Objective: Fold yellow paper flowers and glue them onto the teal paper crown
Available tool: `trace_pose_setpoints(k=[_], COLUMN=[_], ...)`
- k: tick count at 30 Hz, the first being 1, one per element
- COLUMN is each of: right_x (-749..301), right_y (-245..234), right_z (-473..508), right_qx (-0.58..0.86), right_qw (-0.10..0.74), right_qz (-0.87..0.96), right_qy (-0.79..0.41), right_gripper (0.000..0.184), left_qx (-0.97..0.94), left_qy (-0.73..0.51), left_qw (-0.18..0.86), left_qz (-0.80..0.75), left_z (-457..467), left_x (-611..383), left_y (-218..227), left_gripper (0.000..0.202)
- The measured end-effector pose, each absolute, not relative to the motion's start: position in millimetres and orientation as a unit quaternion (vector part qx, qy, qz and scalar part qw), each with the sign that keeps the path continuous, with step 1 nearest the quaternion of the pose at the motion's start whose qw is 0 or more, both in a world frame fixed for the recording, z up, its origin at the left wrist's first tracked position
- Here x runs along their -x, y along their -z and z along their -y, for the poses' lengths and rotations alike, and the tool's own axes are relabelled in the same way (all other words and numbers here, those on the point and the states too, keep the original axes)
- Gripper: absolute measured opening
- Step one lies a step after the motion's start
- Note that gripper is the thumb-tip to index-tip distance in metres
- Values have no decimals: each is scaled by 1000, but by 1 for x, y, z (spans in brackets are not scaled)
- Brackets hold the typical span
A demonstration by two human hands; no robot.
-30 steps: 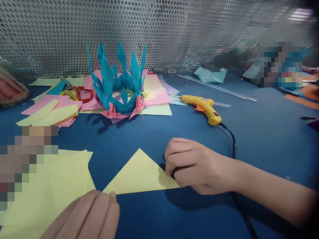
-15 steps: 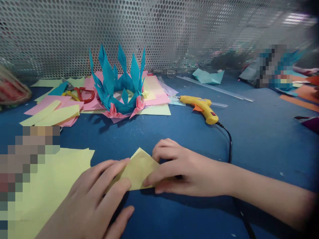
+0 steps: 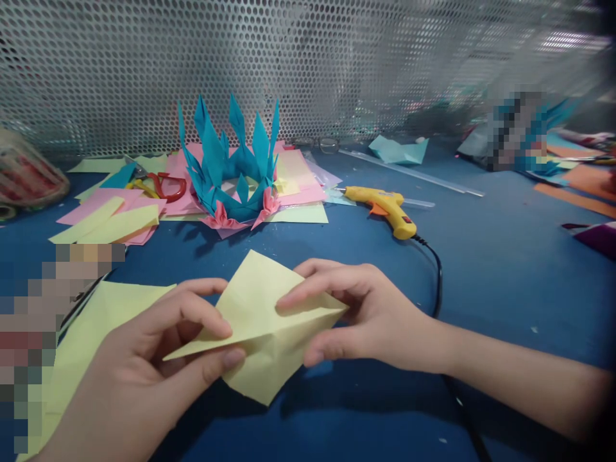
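A square of pale yellow paper [image 3: 260, 295] is lifted above the blue table, with a crease running across its middle and its lower part hanging below the fold. My left hand [image 3: 144, 353] pinches the left side between thumb and fingers. On the opposite side, my right hand [image 3: 360, 314] has its fingers over and behind the upper part and its thumb at the lower right edge. Beneath my left hand and forearm lies a larger yellow sheet [image 3: 106, 321].
A blue paper crown [image 3: 240, 206] with pink paper flowers stands on colored sheets. Scissors [image 3: 168, 187] lie to its left. A yellow glue gun [image 3: 399, 215] trails a black cord [image 3: 439, 276] past my right forearm. Behind runs a perforated metal panel [image 3: 308, 64]. Orange strips [image 3: 577, 201] lie far right.
The folded yellow paper has come up off the table and partly opened, its lower half now showing. My left hand went from lying over it to pinching its edge.
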State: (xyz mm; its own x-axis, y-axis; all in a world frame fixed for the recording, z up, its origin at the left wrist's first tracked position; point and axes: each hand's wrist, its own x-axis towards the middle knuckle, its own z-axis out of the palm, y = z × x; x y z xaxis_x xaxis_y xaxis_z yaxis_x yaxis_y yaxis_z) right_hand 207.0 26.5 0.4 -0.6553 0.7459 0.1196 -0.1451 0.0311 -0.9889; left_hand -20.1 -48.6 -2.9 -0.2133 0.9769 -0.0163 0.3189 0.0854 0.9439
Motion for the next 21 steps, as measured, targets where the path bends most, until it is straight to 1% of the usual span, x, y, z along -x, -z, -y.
trace_pose_setpoints(k=[2, 4, 7, 10, 13, 21], right_x=[-204, -201, -197, -195, -195, -193], right_y=[2, 4, 5, 5, 6, 6], right_z=[-25, -23, -18, -14, -14, -11], right_qx=[246, 254, 299, 354, 373, 350], right_qw=[352, 363, 368, 354, 343, 340], right_qz=[605, 578, 579, 601, 622, 629], right_qy=[-671, -685, -664, -623, -597, -605], right_gripper=[35, 30, 23, 18, 14, 10], left_qx=[-508, -554, -658, -706, -716, -702], left_qy=[-467, -462, -396, -354, -358, -380], left_qw=[365, 351, 308, 244, 208, 197], left_qz=[-625, -597, -562, -563, -562, -569], left_z=[46, 42, 36, 32, 33, 41], left_x=[22, 27, 35, 36, 29, 21], left_y=[5, 8, 11, 9, 4, 4], left_gripper=[29, 25, 15, 10, 8, 6])
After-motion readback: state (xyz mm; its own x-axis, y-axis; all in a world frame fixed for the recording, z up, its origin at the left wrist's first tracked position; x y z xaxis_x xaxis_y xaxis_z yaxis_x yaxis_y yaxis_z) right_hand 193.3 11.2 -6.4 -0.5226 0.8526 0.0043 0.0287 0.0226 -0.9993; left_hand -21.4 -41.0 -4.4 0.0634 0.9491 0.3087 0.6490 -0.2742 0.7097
